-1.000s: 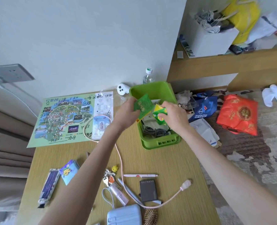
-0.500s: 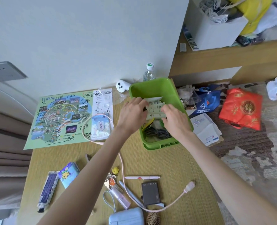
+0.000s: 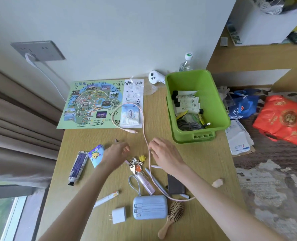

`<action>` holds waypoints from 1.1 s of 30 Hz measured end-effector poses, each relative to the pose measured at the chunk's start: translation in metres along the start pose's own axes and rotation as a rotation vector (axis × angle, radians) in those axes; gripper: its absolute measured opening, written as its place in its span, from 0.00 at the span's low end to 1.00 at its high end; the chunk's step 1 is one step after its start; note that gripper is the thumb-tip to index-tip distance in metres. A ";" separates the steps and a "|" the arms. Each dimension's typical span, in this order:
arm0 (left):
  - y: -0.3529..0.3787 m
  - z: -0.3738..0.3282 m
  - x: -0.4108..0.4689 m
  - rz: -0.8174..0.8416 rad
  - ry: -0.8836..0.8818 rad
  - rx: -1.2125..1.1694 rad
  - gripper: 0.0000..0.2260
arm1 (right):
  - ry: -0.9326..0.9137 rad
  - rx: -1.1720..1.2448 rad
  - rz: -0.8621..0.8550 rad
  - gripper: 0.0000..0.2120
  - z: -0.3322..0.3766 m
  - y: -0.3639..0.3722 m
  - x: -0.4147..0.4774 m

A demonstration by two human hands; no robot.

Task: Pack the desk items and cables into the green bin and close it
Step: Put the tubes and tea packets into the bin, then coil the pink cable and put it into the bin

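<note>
Now both hands out of the green bin (image 3: 219, 101), left hand (image 3: 115, 154) and right hand (image 3: 165, 153) over the desk (image 3: 205, 171)

Both hands hover over the wooden desk (image 3: 205, 171), the right hand (image 3: 163, 154) touching the pink cable (image 3: 145, 134), the left hand (image 3: 115, 153) near the keys (image 3: 135, 165), the green bin (image 3: 219, 105) holding tubes (image 3: 187, 101).

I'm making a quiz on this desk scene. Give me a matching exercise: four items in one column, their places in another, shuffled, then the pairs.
Things:
1. white tubes
2. hairbrush
3. wipes packet
4. water bottle

Places:
A. against the wall behind the green bin
B. near desk edge, right of the blue power bank
C. inside the green bin
D. inside the pink cable loop, beside the map

Pairs: 1-C, 2-B, 3-D, 4-A
</note>
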State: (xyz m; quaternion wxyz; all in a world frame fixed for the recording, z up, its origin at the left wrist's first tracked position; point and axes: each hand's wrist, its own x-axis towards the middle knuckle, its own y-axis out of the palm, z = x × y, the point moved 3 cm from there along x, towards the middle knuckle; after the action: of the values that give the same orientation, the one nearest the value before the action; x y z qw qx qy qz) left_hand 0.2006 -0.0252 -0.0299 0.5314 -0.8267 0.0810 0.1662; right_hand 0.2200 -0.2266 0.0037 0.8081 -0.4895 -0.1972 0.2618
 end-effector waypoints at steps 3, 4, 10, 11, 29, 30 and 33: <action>0.023 0.006 -0.018 -0.019 0.051 0.098 0.07 | 0.067 -0.004 0.196 0.04 -0.011 0.040 -0.022; 0.027 0.006 -0.022 -0.045 0.071 0.134 0.09 | 0.080 -0.014 0.234 0.05 -0.014 0.049 -0.028; 0.036 -0.007 -0.019 -0.126 0.175 0.217 0.11 | 0.176 -0.091 0.305 0.07 -0.023 0.066 -0.049; 0.039 -0.008 -0.016 -0.084 0.173 0.267 0.12 | 0.199 -0.097 0.284 0.09 -0.025 0.065 -0.050; 0.028 -0.006 -0.006 -0.133 0.092 0.036 0.09 | 0.316 -0.145 0.321 0.10 0.002 0.083 -0.071; 0.022 -0.005 -0.008 -0.130 0.077 -0.044 0.08 | 0.320 -0.148 0.319 0.11 0.003 0.083 -0.072; 0.008 -0.001 -0.012 -0.081 0.028 -0.345 0.08 | 0.353 -0.135 0.326 0.10 0.006 0.085 -0.071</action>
State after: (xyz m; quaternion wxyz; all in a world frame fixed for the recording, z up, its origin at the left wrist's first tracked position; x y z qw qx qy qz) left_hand 0.1871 -0.0303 -0.0322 0.3866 -0.9104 0.0254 0.1448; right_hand 0.1413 -0.2334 -0.0741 0.7425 -0.6059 0.0114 0.2853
